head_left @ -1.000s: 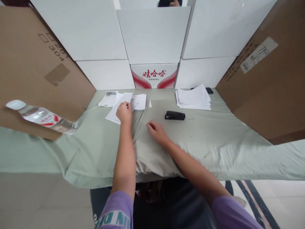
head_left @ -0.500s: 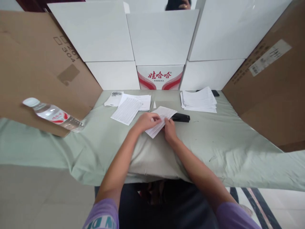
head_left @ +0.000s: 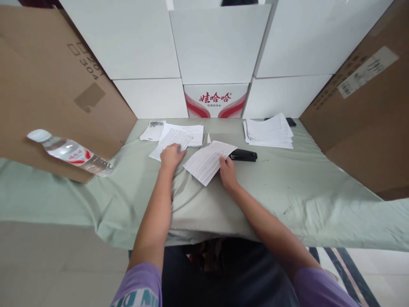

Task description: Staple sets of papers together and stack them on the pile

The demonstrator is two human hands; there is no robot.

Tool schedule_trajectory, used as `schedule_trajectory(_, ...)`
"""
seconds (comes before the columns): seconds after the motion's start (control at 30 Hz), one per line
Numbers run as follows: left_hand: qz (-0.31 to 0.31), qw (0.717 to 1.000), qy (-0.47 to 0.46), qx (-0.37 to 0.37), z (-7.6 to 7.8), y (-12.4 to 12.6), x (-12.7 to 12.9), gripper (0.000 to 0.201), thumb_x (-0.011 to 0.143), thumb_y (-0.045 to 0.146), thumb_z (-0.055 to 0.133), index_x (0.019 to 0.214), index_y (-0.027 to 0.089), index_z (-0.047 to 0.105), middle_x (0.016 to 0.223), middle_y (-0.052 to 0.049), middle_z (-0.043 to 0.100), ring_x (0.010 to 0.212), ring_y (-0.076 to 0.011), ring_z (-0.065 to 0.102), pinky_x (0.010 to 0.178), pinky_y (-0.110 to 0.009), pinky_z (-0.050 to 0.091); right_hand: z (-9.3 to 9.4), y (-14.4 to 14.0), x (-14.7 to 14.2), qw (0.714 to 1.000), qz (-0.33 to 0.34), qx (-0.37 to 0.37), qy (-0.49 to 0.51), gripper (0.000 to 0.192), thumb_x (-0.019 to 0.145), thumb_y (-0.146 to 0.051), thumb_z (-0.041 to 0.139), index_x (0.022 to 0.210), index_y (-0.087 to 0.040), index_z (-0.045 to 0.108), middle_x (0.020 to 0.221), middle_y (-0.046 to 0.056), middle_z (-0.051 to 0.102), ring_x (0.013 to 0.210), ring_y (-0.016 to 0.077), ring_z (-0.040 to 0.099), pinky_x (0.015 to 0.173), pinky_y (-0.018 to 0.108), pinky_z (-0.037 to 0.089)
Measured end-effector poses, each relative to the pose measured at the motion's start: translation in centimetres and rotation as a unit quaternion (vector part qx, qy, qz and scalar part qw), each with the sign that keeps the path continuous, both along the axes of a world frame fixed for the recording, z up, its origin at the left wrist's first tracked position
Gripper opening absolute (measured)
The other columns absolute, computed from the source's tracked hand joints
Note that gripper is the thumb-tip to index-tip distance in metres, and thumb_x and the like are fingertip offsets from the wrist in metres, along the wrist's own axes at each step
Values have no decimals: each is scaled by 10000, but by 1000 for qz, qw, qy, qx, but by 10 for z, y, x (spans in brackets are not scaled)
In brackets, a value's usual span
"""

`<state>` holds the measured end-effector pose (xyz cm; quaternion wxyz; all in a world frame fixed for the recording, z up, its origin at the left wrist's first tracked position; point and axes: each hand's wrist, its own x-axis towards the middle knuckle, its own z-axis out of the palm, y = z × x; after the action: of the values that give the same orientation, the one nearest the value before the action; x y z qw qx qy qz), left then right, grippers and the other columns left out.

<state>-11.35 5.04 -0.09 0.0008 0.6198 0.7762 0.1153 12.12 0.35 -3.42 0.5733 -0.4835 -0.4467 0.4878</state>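
Observation:
A printed sheet of paper is tilted up between the thumb and fingers of my right hand, which pinches its right edge. Just behind that hand, the black stapler lies on the cloth, its left end hidden by the sheet. My left hand rests on the near right part of another printed sheet, thumb apart from the fingers. Under that sheet's far side lie more white papers.
A small white packet lies at the back left. At the back right, a paper stack partly covers a dark phone. A water bottle is at the left. White boxes and brown cardboard surround the green-clothed table.
My left hand has left the sheet held in my right hand and moved left onto the other printed sheet. My right hand stays by the stapler, still gripping its paper.

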Motion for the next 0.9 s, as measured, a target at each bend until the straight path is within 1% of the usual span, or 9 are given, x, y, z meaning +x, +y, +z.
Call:
schedule_trajectory(0.23, -6, 1000, -5, 8, 1, 0, -7, 409, 854, 543, 588, 1155, 293, 710, 1184, -71, 722, 1078, -293, 645, 827, -355, 472, 3, -1, 1, 1000, 2, 9, -7, 373, 886, -485, 511, 1036, -162, 621, 1029, 99, 688, 949, 234, 615, 839, 370, 492)
schedule_trajectory(0.4, -14, 999, 29, -10, 5, -3, 1, 276, 899, 389, 523, 1044, 284, 734, 1100, -91, 734, 1027, -292, 661, 809, -358, 467, 1, 1, 1, 1000, 0, 8, -12, 382, 880, -498, 514, 1029, -164, 624, 1017, 94, 686, 935, 233, 612, 841, 376, 493)
schedule_trajectory(0.47, -10, 999, 42, -1, 10, -5, 5, 285, 923, 357, 478, 1044, 263, 718, 1091, -109, 727, 1002, -294, 667, 802, -361, 462, -1, 2, 1, 1000, 0, 15, -12, 388, 880, -508, 513, 1036, -170, 625, 1027, 95, 687, 954, 238, 616, 838, 378, 500)
schedule_trajectory(0.57, 19, 997, 45, 59, 24, -13, 10, 353, 988, 361, 363, 1162, 233, 643, 1070, -123, 722, 952, -281, 674, 785, -349, 446, -3, 2, 1, 1000, 5, 20, -1, 396, 878, -529, 516, 1048, -187, 621, 1038, 92, 686, 988, 245, 619, 830, 379, 513)
schedule_trajectory(0.67, 28, 994, 45, 95, 39, -25, 21, 392, 1022, 376, 287, 1219, 216, 586, 981, -109, 726, 897, -262, 676, 755, -326, 427, -3, 2, 0, 1000, 7, 2, 15, 390, 867, -533, 528, 1022, -186, 613, 1011, 91, 678, 925, 231, 622, 789, 369, 521)
schedule_trajectory(0.73, -33, 994, 44, 90, 44, -34, 35, 379, 1022, 391, 305, 1172, 219, 607, 956, -97, 726, 897, -250, 673, 742, -311, 419, -1, 1, 0, 1000, 11, -14, 21, 396, 857, -549, 530, 1004, -189, 604, 965, 82, 666, 843, 215, 613, 720, 351, 521)
schedule_trajectory(0.8, -144, 986, 31, 77, 43, -43, 56, 347, 1014, 382, 342, 1105, 230, 640, 1020, -87, 725, 940, -232, 664, 743, -302, 421, 1, 1, 0, 999, 20, -31, 24, 413, 848, -573, 530, 1007, -197, 596, 915, 66, 654, 777, 204, 597, 644, 331, 512)
schedule_trajectory(0.87, -274, 960, 21, 53, 37, -50, 77, 299, 990, 374, 409, 1049, 231, 665, 1041, -84, 720, 964, -223, 655, 746, -297, 429, 3, 1, 1, 998, 28, -45, 39, 427, 850, -587, 521, 1019, -202, 592, 900, 58, 652, 756, 203, 595, 615, 325, 507)
schedule_trajectory(0.9, -319, 947, 15, 44, 33, -53, 87, 280, 978, 365, 433, 1019, 230, 676, 1027, -83, 718, 952, -220, 655, 737, -298, 432, 3, 1, 1, 998, 29, -43, 48, 429, 856, -590, 515, 1016, -200, 594, 910, 59, 657, 770, 205, 602, 633, 331, 514)
